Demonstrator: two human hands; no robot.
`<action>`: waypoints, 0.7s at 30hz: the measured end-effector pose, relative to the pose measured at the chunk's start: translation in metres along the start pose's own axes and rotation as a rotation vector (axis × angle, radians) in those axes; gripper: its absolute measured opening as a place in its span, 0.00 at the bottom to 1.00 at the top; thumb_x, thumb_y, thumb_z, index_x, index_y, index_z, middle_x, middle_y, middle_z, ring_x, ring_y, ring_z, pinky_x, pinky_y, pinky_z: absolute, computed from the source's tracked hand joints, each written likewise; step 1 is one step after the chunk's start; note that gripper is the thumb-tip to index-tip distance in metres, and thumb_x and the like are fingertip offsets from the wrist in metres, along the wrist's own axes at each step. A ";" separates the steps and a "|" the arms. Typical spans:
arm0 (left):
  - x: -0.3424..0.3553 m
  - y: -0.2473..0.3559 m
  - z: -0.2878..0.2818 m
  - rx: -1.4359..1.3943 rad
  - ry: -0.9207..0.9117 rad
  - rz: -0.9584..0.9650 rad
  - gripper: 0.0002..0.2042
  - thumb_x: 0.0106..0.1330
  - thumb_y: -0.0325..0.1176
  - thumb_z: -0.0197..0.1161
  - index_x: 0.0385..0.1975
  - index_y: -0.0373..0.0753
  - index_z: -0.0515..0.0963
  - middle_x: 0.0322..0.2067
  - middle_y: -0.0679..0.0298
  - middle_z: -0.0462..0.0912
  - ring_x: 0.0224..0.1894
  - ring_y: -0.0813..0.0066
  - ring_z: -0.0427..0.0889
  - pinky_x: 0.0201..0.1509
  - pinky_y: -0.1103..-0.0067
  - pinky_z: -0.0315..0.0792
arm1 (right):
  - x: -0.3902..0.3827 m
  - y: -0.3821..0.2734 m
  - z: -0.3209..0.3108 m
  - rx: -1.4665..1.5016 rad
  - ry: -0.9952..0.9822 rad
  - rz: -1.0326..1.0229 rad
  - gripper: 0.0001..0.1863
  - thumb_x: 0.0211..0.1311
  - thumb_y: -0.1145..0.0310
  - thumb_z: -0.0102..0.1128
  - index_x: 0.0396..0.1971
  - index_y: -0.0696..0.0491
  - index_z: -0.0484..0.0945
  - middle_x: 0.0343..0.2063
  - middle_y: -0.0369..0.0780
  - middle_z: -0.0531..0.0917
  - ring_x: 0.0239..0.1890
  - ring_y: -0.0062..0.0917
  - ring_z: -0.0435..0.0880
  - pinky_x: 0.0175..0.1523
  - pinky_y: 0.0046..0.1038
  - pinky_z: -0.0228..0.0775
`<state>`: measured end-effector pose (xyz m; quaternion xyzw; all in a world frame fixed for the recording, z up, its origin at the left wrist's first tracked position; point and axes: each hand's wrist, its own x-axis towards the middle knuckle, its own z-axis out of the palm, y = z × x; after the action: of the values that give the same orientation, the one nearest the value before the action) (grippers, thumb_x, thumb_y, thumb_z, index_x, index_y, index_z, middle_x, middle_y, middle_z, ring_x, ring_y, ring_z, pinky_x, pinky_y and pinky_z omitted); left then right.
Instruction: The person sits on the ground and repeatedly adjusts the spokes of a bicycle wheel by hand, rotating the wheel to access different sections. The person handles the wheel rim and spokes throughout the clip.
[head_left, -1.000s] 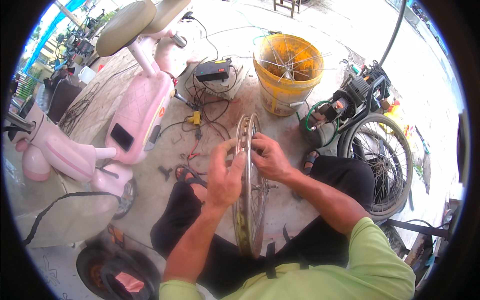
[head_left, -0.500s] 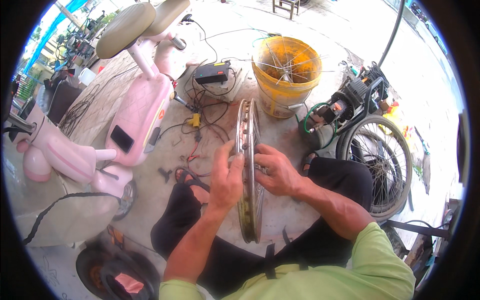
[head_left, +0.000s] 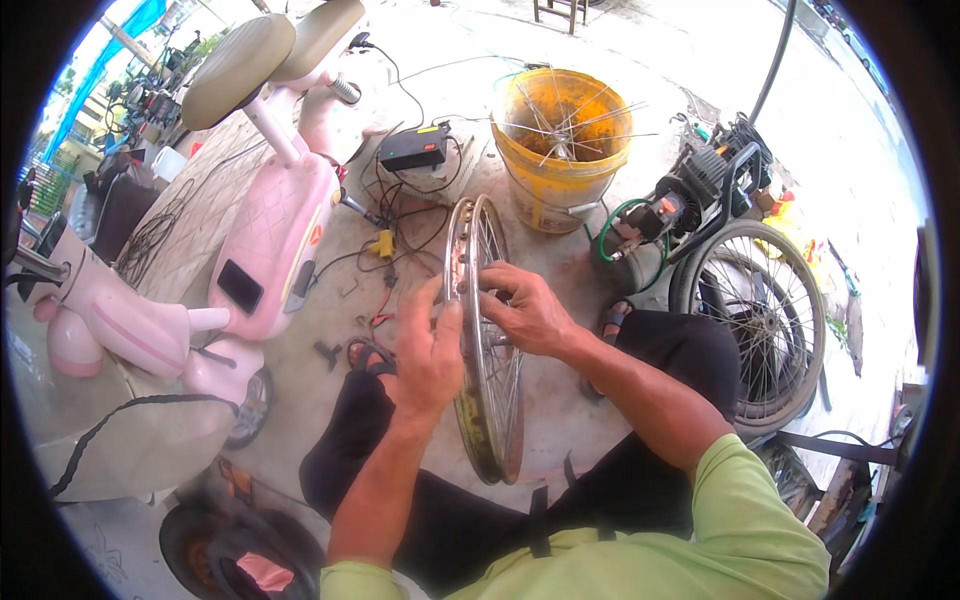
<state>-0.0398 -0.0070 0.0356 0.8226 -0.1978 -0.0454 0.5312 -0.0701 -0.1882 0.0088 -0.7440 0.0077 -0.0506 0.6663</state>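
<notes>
A spoked metal wheel rim (head_left: 466, 425) stands upright between my knees, its holed outer channel turned partly toward me. My left hand (head_left: 430, 350) grips the rim's left side, the thumb bent against the channel and the fingers on its far side. Over the spokes on the right, my right hand (head_left: 525, 310) is closed in a pinch beside the rim's edge. The fingers hide what lies between them, and a ring shows on one finger. Below my hands, thin spokes (head_left: 508, 385) fan out inside the rim.
Ahead stands a yellow bucket (head_left: 520, 170) with loose spokes across its mouth. A pink electric scooter (head_left: 265, 235) is at left. Right are a compressor-like machine (head_left: 690, 190) and a tyred wheel (head_left: 815, 320). A black charger box (head_left: 413, 150) and cables lie ahead.
The rim has turned slightly and its top has shifted left, showing more of its spoked side. Both hands have moved slightly left with it.
</notes>
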 end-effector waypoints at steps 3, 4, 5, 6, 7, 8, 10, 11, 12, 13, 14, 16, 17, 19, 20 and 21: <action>0.002 -0.005 -0.004 0.065 0.015 0.068 0.19 0.77 0.34 0.58 0.62 0.29 0.77 0.58 0.45 0.79 0.62 0.49 0.77 0.70 0.63 0.68 | 0.002 0.002 0.006 -0.071 0.014 -0.071 0.11 0.71 0.68 0.67 0.48 0.56 0.87 0.41 0.46 0.85 0.44 0.41 0.86 0.51 0.39 0.78; 0.003 -0.006 -0.005 0.081 0.022 0.084 0.19 0.77 0.33 0.59 0.62 0.30 0.77 0.58 0.45 0.79 0.62 0.48 0.77 0.70 0.63 0.68 | 0.003 0.002 0.008 -0.099 0.025 -0.078 0.11 0.71 0.69 0.67 0.48 0.56 0.87 0.41 0.47 0.85 0.45 0.42 0.86 0.51 0.39 0.78; 0.003 -0.007 -0.005 0.077 0.020 0.091 0.19 0.76 0.33 0.59 0.62 0.30 0.77 0.58 0.45 0.79 0.62 0.48 0.77 0.69 0.62 0.68 | 0.003 0.001 0.010 -0.127 0.036 -0.086 0.11 0.70 0.70 0.67 0.48 0.56 0.87 0.41 0.47 0.85 0.45 0.44 0.85 0.52 0.40 0.78; 0.003 -0.009 -0.005 0.073 0.017 0.097 0.19 0.76 0.33 0.59 0.61 0.30 0.77 0.58 0.45 0.79 0.62 0.48 0.77 0.69 0.62 0.69 | 0.003 0.001 0.011 -0.156 0.047 -0.093 0.10 0.69 0.70 0.67 0.47 0.56 0.87 0.42 0.47 0.85 0.45 0.45 0.85 0.52 0.41 0.78; 0.003 -0.010 -0.005 0.068 0.015 0.103 0.19 0.76 0.33 0.59 0.61 0.30 0.78 0.57 0.45 0.79 0.62 0.48 0.77 0.69 0.62 0.69 | 0.003 0.002 0.013 -0.155 0.066 -0.113 0.11 0.68 0.71 0.67 0.47 0.56 0.87 0.42 0.48 0.85 0.45 0.45 0.85 0.52 0.41 0.78; 0.002 -0.010 -0.005 0.065 0.017 0.101 0.18 0.76 0.32 0.59 0.61 0.29 0.78 0.57 0.45 0.79 0.61 0.48 0.77 0.69 0.62 0.69 | 0.002 0.006 0.015 -0.154 0.086 -0.133 0.11 0.68 0.71 0.68 0.47 0.56 0.87 0.42 0.48 0.85 0.46 0.45 0.86 0.52 0.40 0.78; 0.001 -0.008 -0.004 0.061 0.023 0.097 0.18 0.76 0.31 0.59 0.61 0.29 0.78 0.57 0.46 0.79 0.61 0.48 0.77 0.68 0.62 0.70 | 0.001 0.011 0.020 -0.167 0.131 -0.175 0.11 0.66 0.72 0.68 0.47 0.56 0.87 0.43 0.48 0.86 0.46 0.45 0.86 0.51 0.40 0.79; 0.001 -0.009 -0.004 0.055 0.024 0.113 0.18 0.75 0.31 0.59 0.61 0.29 0.78 0.57 0.46 0.79 0.61 0.48 0.77 0.67 0.63 0.70 | 0.000 0.013 0.021 -0.181 0.157 -0.196 0.11 0.66 0.72 0.69 0.46 0.57 0.87 0.43 0.47 0.86 0.46 0.45 0.86 0.51 0.39 0.79; 0.000 -0.008 -0.003 0.050 0.025 0.113 0.18 0.75 0.31 0.59 0.61 0.29 0.78 0.57 0.46 0.79 0.61 0.48 0.77 0.67 0.63 0.70 | -0.001 0.015 0.023 -0.195 0.183 -0.217 0.11 0.66 0.73 0.69 0.46 0.57 0.87 0.43 0.47 0.86 0.46 0.45 0.87 0.51 0.39 0.79; -0.001 -0.007 -0.003 0.043 0.026 0.115 0.18 0.75 0.30 0.59 0.61 0.29 0.78 0.57 0.46 0.79 0.61 0.48 0.77 0.67 0.63 0.71 | -0.002 0.016 0.023 -0.241 0.207 -0.247 0.10 0.65 0.73 0.70 0.45 0.58 0.87 0.44 0.47 0.87 0.46 0.44 0.87 0.51 0.38 0.80; -0.001 -0.006 -0.002 0.037 0.026 0.117 0.18 0.75 0.30 0.59 0.61 0.30 0.78 0.57 0.46 0.79 0.60 0.48 0.77 0.67 0.63 0.71 | -0.002 0.016 0.024 -0.249 0.218 -0.252 0.10 0.65 0.73 0.70 0.44 0.58 0.87 0.44 0.47 0.87 0.45 0.44 0.87 0.51 0.38 0.80; 0.000 -0.003 -0.003 0.036 0.024 0.123 0.18 0.76 0.32 0.58 0.60 0.29 0.77 0.56 0.45 0.79 0.60 0.48 0.77 0.67 0.62 0.70 | -0.003 0.016 0.026 -0.263 0.240 -0.263 0.10 0.65 0.73 0.70 0.44 0.58 0.87 0.43 0.46 0.87 0.45 0.44 0.87 0.50 0.38 0.80; 0.001 -0.004 -0.004 0.049 0.022 0.134 0.18 0.76 0.32 0.58 0.60 0.29 0.77 0.56 0.45 0.79 0.60 0.47 0.77 0.68 0.62 0.69 | -0.004 0.016 0.026 -0.255 0.241 -0.249 0.10 0.65 0.73 0.70 0.44 0.58 0.87 0.43 0.46 0.87 0.45 0.44 0.87 0.50 0.38 0.80; 0.001 -0.003 -0.004 0.058 0.017 0.137 0.18 0.76 0.33 0.58 0.60 0.29 0.77 0.56 0.45 0.79 0.61 0.47 0.77 0.68 0.61 0.69 | -0.004 0.014 0.027 -0.241 0.243 -0.218 0.10 0.65 0.73 0.70 0.44 0.59 0.87 0.43 0.46 0.87 0.45 0.43 0.87 0.51 0.38 0.80; 0.000 -0.002 -0.004 0.055 0.015 0.129 0.18 0.76 0.33 0.58 0.60 0.29 0.77 0.56 0.44 0.79 0.61 0.47 0.76 0.69 0.61 0.69 | -0.004 0.012 0.027 -0.236 0.237 -0.212 0.10 0.65 0.73 0.69 0.44 0.59 0.87 0.42 0.46 0.87 0.45 0.43 0.87 0.51 0.38 0.80; 0.000 -0.002 -0.004 0.052 0.012 0.120 0.18 0.76 0.34 0.58 0.60 0.29 0.77 0.56 0.44 0.79 0.61 0.46 0.76 0.69 0.61 0.68 | -0.004 0.009 0.026 -0.230 0.231 -0.206 0.10 0.65 0.73 0.69 0.44 0.59 0.87 0.42 0.46 0.87 0.45 0.43 0.87 0.51 0.38 0.80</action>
<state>-0.0377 -0.0027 0.0359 0.8229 -0.2448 -0.0034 0.5127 -0.0710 -0.1629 -0.0035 -0.8014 0.0138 -0.2025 0.5626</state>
